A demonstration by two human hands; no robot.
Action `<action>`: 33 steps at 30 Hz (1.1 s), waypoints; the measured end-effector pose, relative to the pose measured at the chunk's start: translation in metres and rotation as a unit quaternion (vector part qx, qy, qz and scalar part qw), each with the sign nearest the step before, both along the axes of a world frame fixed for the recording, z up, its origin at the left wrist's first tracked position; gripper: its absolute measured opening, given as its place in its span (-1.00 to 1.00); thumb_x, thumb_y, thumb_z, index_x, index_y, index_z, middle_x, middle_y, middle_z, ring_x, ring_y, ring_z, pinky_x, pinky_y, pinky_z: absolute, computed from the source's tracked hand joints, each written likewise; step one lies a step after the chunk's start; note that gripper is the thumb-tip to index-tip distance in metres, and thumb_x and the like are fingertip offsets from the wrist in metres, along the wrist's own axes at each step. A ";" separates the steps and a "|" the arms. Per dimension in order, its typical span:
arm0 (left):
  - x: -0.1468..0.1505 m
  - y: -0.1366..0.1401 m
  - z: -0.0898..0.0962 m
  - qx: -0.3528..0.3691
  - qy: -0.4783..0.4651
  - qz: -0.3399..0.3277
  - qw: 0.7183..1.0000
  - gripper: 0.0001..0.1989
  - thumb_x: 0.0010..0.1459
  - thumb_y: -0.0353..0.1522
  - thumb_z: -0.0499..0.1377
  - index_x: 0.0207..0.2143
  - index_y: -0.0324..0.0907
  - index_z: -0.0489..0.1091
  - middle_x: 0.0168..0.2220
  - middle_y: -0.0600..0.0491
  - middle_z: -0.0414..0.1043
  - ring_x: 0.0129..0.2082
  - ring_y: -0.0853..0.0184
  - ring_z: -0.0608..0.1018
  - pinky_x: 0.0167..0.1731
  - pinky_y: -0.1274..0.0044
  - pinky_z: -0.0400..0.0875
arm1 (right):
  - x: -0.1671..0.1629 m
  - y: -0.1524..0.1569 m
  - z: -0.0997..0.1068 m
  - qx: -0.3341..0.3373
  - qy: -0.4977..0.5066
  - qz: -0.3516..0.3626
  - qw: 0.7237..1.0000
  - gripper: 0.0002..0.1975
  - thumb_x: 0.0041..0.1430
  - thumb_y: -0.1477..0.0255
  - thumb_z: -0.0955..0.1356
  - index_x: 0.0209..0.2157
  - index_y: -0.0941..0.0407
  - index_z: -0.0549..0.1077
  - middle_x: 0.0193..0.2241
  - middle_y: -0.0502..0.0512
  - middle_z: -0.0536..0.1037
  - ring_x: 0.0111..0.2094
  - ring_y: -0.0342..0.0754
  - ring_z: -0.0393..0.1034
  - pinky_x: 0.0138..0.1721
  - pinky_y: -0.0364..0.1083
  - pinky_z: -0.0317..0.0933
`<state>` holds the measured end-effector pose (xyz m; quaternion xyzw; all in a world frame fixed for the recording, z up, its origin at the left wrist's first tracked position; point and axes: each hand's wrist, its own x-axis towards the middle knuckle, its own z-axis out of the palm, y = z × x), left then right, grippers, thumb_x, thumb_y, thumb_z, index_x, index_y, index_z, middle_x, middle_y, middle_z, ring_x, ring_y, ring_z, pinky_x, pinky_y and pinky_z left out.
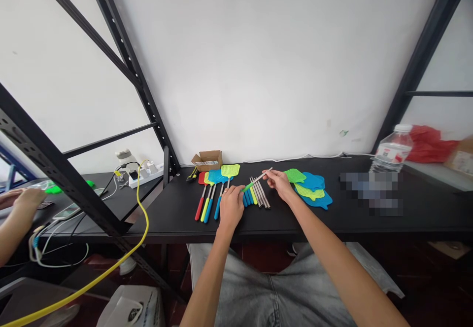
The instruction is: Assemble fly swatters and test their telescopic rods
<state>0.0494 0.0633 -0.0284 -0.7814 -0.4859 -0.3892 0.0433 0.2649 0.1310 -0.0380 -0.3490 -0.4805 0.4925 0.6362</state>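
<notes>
1. Wall (288,70): white, upright behind the bench.
2. Frame post (150,105): black metal, perforated, slanting across the view left of the work area.
3. Bench (424,213): black top, carrying the items below.
4. Yellow cable (147,223): looping down past the bench's front edge, left of the work.
5. Swatters (208,212): 4 pieces, side by side left of the left hand; heads red, yellow, blue and yellow at the wall side, handles red, yellow, blue and blue towards the person.
6. Loose swatter heads (314,181): 4 visible, in green, blue, yellow and blue; overlapping, just beyond and right of the right hand.
7. Bottle (393,150): clear plastic, white cap, upright near the right end, well apart from the hands.
8. Handled rods (261,196): metal, grips in blue and yellow; lying together between the hands, count unclear because the left hand hides part.
9. Left hand (232,206): fingers closed around the green grip of item 12.
10. Right hand (279,183): thumb and fingers pinching the bare metal end of item 12.
11. Carton (211,159): small, brown, open-topped, behind the swatters.
12. Green-handled rod (258,178): 1 piece, held between both hands above the handled rods, tilted with its metal end away from the person.
</notes>
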 end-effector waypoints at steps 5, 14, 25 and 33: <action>-0.001 0.000 -0.001 0.000 0.002 0.003 1.000 -0.69 0.33 -0.37 -0.06 -0.02 -0.11 0.42 -0.18 -0.03 0.46 -0.21 0.23 0.47 -0.20 0.43 0.35 | 0.000 0.001 -0.002 0.001 -0.007 -0.001 1.000 -0.65 -0.02 0.15 0.46 -0.32 0.14 0.59 -0.48 0.07 0.51 -0.61 -0.23 0.14 -0.63 -0.16 -0.04; -0.001 0.001 -0.002 0.003 0.009 0.001 1.000 -0.70 0.33 -0.37 -0.03 -0.02 -0.12 0.43 -0.19 -0.01 0.47 -0.20 0.24 0.46 -0.20 0.45 0.35 | 0.001 0.001 -0.002 -0.004 -0.014 0.006 1.000 -0.64 -0.01 0.13 0.46 -0.39 0.16 0.56 -0.55 0.01 0.38 -0.59 -0.22 0.13 -0.61 -0.16 -0.05; -0.001 0.000 -0.001 0.003 0.006 -0.008 1.000 -0.69 0.33 -0.36 -0.04 -0.01 -0.11 0.44 -0.21 -0.01 0.48 -0.21 0.25 0.48 -0.19 0.45 0.36 | 0.000 0.003 -0.004 0.001 -0.019 -0.004 1.000 -0.59 -0.04 0.08 0.47 -0.57 0.12 0.39 -0.66 -0.07 0.26 -0.62 -0.20 0.10 -0.60 -0.13 -0.05; 0.000 -0.001 0.000 0.001 0.001 -0.017 1.000 -0.69 0.33 -0.36 -0.05 -0.01 -0.11 0.43 -0.20 -0.01 0.48 -0.19 0.25 0.48 -0.18 0.45 0.36 | -0.001 0.001 -0.003 -0.002 -0.005 -0.007 1.000 -0.55 -0.06 0.08 0.48 -0.62 0.09 0.27 -0.68 -0.10 0.20 -0.63 -0.19 0.09 -0.61 -0.13 -0.06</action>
